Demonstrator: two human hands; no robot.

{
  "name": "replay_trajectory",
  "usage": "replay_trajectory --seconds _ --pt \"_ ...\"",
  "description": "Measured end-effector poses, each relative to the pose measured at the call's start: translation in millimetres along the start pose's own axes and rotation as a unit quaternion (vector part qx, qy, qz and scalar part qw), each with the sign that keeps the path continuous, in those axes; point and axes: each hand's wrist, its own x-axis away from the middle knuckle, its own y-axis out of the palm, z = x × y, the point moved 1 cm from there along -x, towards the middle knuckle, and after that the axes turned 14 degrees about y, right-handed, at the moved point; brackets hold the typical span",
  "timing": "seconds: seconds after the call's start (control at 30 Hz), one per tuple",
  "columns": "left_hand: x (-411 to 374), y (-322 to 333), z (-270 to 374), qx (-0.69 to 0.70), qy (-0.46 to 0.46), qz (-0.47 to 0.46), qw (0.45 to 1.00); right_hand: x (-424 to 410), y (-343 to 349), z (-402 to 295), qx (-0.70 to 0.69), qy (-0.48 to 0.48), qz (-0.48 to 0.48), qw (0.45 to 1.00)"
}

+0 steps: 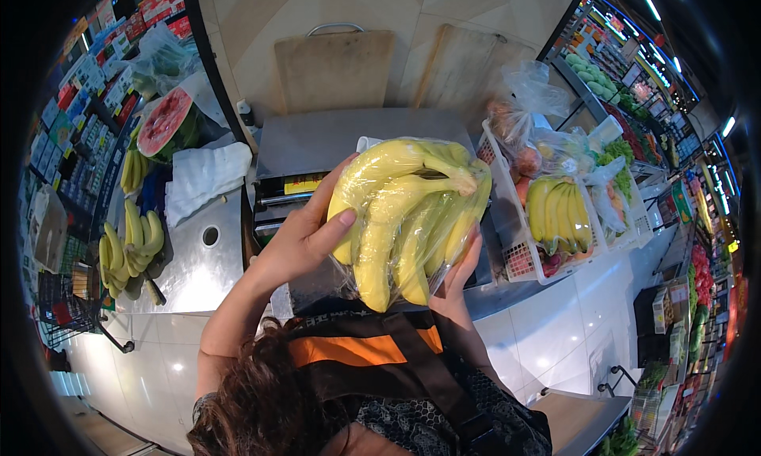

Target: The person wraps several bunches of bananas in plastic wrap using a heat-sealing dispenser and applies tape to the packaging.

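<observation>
A bunch of yellow bananas [386, 218] wrapped in clear plastic film is held up in front of my chest. My left hand [315, 230] grips its left side, with the thumb lying over the front of the film. On the lower right side, my right hand [464, 272] supports the bunch, its fingers partly hidden behind the fruit. The joined stems point to the right. Below and behind the bananas is a metal wrapping machine [362, 123] with a roller [291, 199] showing at its left; the bunch hides much of it.
White plastic baskets [520, 263] at right hold another wrapped banana bunch [559, 212] and bagged produce. On the steel counter [196, 266] at left lie loose bananas [131, 242], white cloth-like sheets [205, 176], a knife [156, 291] and a cut watermelon [166, 123]. Cutting boards [336, 70] lean against the wall.
</observation>
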Motion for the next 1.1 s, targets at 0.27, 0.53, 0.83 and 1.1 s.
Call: replay_trajectory --seconds 0.27,0.53,0.83,1.1 --pt "5 10 0 0.29 -0.115 0.074 0.947 -3 1 2 0.011 -0.017 -0.024 1.0" --pt "2 14 -13 0.367 -0.082 0.111 0.92 -6 0 1 -0.028 0.038 -0.033 0.998" --pt "2 12 -5 0.311 -0.133 0.068 0.939 -7 -15 4 -0.009 -0.003 -0.076 0.997" --pt "6 21 -19 0.334 -0.123 0.127 0.926 2 -13 8 0.141 -0.117 -0.091 0.979"
